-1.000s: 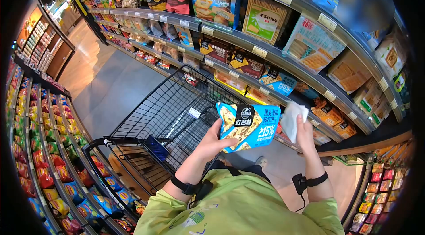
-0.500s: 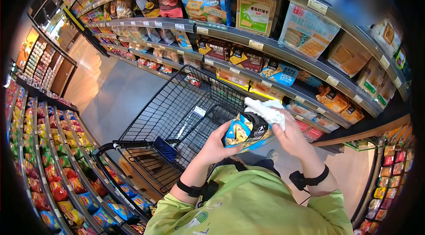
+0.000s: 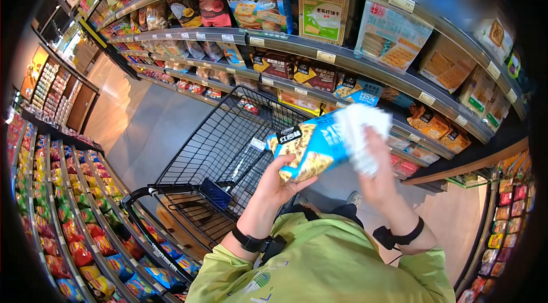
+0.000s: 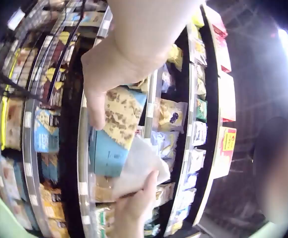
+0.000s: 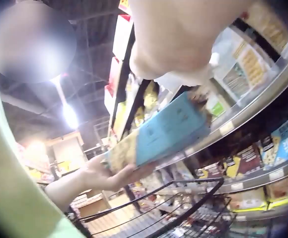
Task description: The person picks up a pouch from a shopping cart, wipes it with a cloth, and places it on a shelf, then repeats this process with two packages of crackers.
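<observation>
- Holds a glossy blue-and-cream cracker packet (image 3: 311,152) with a black label in mid-air, in front of the torso and overlapping the cart's near right edge in the head view.
- Shows the label, white lettering and cracker pattern to the head camera; turns a plainer blue face with small dark print to the right wrist camera, out of sight from above.
- Grips the packet's left end with the left hand (image 3: 279,183), narrowly, digits curled round; in the left wrist view, lays one digit along the cracker-patterned part.
- Holds a limp white sheet (image 3: 362,132) in the right hand (image 3: 378,169), over the packet's right end; cannot tell paper from cloth, nor touching from just in front.
- Blurs the right fingers in the head view; reveals in the left wrist view a thumb against the sheet, other fingers mostly hidden; leaves only a white sliver beneath the hand in the right wrist view.
- Wears black wristbands (image 3: 257,243) and a lime-green shirt (image 3: 319,263).
- Has a black wire shopping cart (image 3: 225,154) just beyond.
- Faces grey-edged shelves (image 3: 308,43), with a similar blue packet (image 3: 358,91) displayed low down.
- Catches a bright strip light (image 5: 70,116) overhead in the right wrist view.
</observation>
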`<state>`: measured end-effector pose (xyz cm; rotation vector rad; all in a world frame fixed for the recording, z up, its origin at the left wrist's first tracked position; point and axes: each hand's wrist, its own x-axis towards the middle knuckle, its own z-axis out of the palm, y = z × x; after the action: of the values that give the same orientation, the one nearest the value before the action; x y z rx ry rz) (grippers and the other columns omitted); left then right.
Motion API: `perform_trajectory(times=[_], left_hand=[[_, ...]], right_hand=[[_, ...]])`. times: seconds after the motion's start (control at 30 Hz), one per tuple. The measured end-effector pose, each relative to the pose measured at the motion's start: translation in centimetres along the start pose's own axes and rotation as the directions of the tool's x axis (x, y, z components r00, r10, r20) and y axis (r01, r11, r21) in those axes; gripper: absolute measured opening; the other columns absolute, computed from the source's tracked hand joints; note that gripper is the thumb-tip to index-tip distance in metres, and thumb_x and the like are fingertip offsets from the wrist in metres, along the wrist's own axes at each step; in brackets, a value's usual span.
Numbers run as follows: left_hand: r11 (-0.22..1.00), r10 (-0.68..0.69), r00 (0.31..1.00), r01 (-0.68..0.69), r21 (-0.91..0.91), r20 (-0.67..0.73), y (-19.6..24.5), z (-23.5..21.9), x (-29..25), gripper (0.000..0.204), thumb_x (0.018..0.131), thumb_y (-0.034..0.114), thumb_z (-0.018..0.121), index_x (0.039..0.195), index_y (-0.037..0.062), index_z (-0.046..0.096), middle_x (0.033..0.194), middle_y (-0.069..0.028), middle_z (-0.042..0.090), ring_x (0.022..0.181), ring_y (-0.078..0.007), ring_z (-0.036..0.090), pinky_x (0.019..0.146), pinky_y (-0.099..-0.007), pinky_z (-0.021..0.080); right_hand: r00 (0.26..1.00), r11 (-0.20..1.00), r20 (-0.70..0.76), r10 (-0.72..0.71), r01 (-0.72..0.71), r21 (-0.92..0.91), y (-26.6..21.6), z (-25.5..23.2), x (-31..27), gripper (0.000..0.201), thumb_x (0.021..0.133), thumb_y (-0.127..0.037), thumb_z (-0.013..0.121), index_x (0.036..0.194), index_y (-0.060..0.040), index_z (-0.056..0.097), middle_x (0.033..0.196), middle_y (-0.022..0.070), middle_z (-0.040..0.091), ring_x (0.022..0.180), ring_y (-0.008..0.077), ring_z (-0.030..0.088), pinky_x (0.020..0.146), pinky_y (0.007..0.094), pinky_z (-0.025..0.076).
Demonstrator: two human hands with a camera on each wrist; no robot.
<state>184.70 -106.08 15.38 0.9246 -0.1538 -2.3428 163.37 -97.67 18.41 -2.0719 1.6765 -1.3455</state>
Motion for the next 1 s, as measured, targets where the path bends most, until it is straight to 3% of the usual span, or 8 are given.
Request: perform_trajectory(times=[0.13, 0.3, 0.63, 0.7, 0.73, 0.77, 0.9, 1.0], left_hand=[[0.953, -0.089, 0.87, 0.217, -0.214, 0.485, -0.7, -3.8, 3.2, 0.048, 0.091, 0.03, 0.039, 0.13, 0.0022, 0.041, 0.127, -0.0192, 0.049, 0.114, -0.0336, 0.051, 0.096, -0.0454, 0.043], [0.964, -0.095, 0.911, 0.184, -0.189, 0.401, -0.9, -2.0, 1.9, 0.05, 0.092, 0.032, 0.037, 0.131, 0.002, 0.04, 0.13, -0.0172, 0.047, 0.114, -0.0322, 0.051, 0.098, -0.046, 0.041], [0.976, -0.138, 0.972, 0.166, -0.14, 0.19, 0.7, -2.2, -0.1, 0.05, 0.086, 0.021, 0.053, 0.131, 0.0044, 0.038, 0.13, -0.0217, 0.045, 0.118, -0.0433, 0.045, 0.098, -0.0603, 0.034], [0.979, -0.118, 0.978, 0.144, -0.143, 0.174, 0.8, -2.3, -0.3, 0.05, 0.087, 0.021, 0.052, 0.131, 0.0042, 0.037, 0.129, -0.0238, 0.045, 0.117, -0.0447, 0.045, 0.098, -0.0594, 0.035], [0.979, -0.129, 0.976, 0.154, -0.137, 0.176, 0.9, -2.7, -0.2, 0.049, 0.087, 0.02, 0.052, 0.131, 0.0044, 0.037, 0.13, -0.0225, 0.045, 0.117, -0.0428, 0.046, 0.097, -0.0585, 0.036], [0.978, -0.138, 0.974, 0.163, -0.131, 0.179, 1.0, -2.9, -0.2, 0.049, 0.087, 0.02, 0.052, 0.131, 0.0046, 0.037, 0.131, -0.0211, 0.045, 0.117, -0.0409, 0.046, 0.096, -0.0577, 0.038], [0.999, -0.017, 0.993, 0.012, 0.044, 0.116, -0.1, -2.8, 0.0, 0.052, 0.085, 0.018, 0.056, 0.131, 0.0032, 0.037, 0.128, -0.021, 0.047, 0.116, -0.04, 0.047, 0.096, -0.057, 0.038], [0.945, 0.051, 0.99, -0.089, 0.316, 0.128, -1.1, -2.0, 0.4, 0.056, 0.081, 0.01, 0.061, 0.131, 0.0041, 0.035, 0.119, -0.0095, 0.053, 0.112, -0.0246, 0.052, 0.092, -0.044, 0.045]], right_hand=[[0.818, 0.912, 0.533, -0.217, 0.364, -0.188, -2.6, 3.1, -0.2, 0.068, 0.069, -0.013, 0.061, 0.134, -0.021, 0.042, 0.143, -0.0007, 0.035, 0.13, 0.0198, 0.035, 0.106, 0.0504, 0.022], [0.75, 0.815, 0.592, -0.297, 0.521, -0.252, -0.3, 3.5, -0.6, 0.071, 0.065, -0.02, 0.067, 0.132, -0.03, 0.045, 0.14, -0.0052, 0.039, 0.125, 0.0152, 0.04, 0.104, 0.0502, 0.024], [0.911, 0.836, 0.408, 0.055, 0.182, -0.518, 5.4, -1.1, -2.8, 0.074, 0.063, -0.012, 0.066, 0.133, -0.0223, 0.043, 0.141, 0.0065, 0.037, 0.131, 0.0257, 0.032, 0.107, 0.0591, 0.013], [0.934, 0.809, 0.354, 0.039, 0.179, -0.561, 7.9, -2.1, -3.7, 0.059, 0.076, -0.018, 0.062, 0.132, -0.014, 0.044, 0.134, 0.013, 0.044, 0.124, 0.0282, 0.041, 0.104, 0.0513, 0.027], [0.891, 0.907, 0.185, 0.416, -0.391, -0.156, 11.0, -2.2, -5.2, 0.052, 0.083, -0.024, 0.057, 0.131, -0.009, 0.044, 0.128, 0.014, 0.048, 0.118, 0.0267, 0.046, 0.099, 0.0446, 0.032], [0.637, 0.558, 0.213, 0.741, -0.76, 0.333, 11.4, -2.1, -5.0, 0.048, 0.09, -0.03, 0.051, 0.13, -0.004, 0.044, 0.122, 0.015, 0.052, 0.112, 0.0251, 0.051, 0.095, 0.0379, 0.038], [0.642, 0.553, -0.042, 0.766, -0.623, 0.553, 9.1, -3.2, -3.9, 0.051, 0.095, -0.038, 0.042, 0.128, 0.0008, 0.043, 0.116, 0.0117, 0.055, 0.106, 0.0222, 0.053, 0.09, 0.032, 0.04], [0.932, 0.913, 0.124, 0.341, -0.359, 0.192, 2.6, -1.9, -1.6, 0.05, 0.091, -0.027, 0.049, 0.132, -0.0017, 0.039, 0.13, 0.014, 0.045, 0.12, 0.0285, 0.043, 0.101, 0.0379, 0.032]])
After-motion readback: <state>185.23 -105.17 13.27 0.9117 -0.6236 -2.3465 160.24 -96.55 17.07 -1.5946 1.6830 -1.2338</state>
